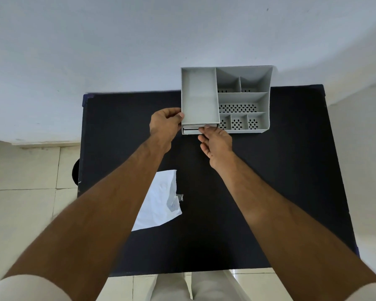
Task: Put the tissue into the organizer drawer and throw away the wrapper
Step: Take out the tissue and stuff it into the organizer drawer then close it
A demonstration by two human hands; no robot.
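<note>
A grey plastic organizer [243, 98] with several open compartments stands at the far edge of the black table [258, 192]. Its drawer [190, 131] at the lower left front is out by a small gap. My left hand [164, 124] grips the organizer's front left corner. My right hand [215, 143] has its fingertips on the drawer's front lip. A white tissue packet in a clear wrapper [161, 200] lies flat on the table, partly hidden under my left forearm.
The table stands against a white wall [139, 40], with beige floor tiles [26, 181] on both sides. A dark round object [75, 172] peeks out at the table's left edge. My legs in light trousers show at the bottom.
</note>
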